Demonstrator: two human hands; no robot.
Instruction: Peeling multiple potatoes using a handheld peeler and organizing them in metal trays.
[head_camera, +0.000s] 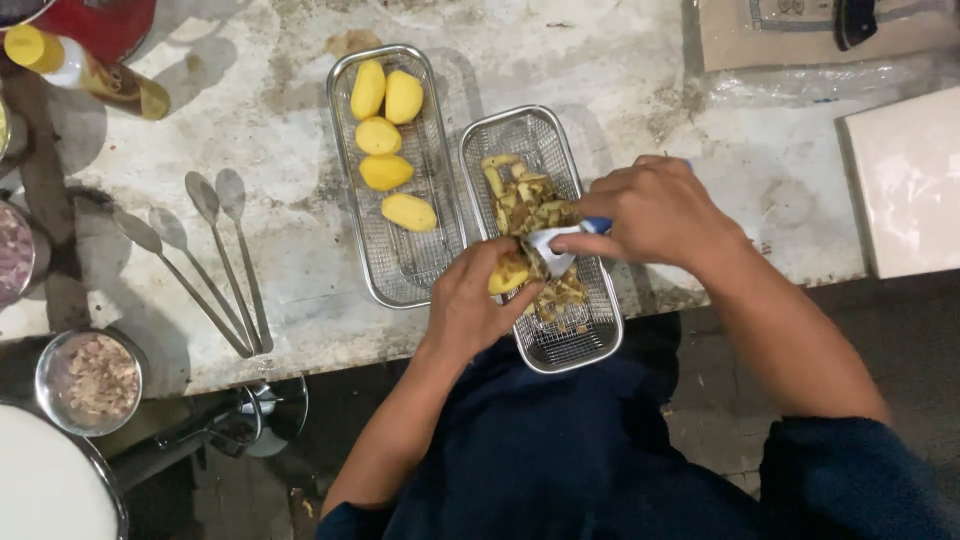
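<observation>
Peeling is the step in hand, judged from the grip and the scraps. Worn pale worktop (620, 90) spans the view; both hands work at its near edge. Directly under them sits a wire mesh basket (600, 345) part-filled with brown peelings (525, 200). Just left of the left hand, a second mesh basket (400, 280) holds five peeled yellow potatoes (385, 172). Further left lie long spoons (215, 255), well apart from the work. Left hand (475, 305) is closed around a partly peeled potato (508, 275), held over the peelings basket. Right hand (660, 210) grips a peeler (555, 245), blue handle, blade touching the potato's upper side. Skin seems to remain, so the next stroke likely calls for turning the potato to an unpeeled face.
</observation>
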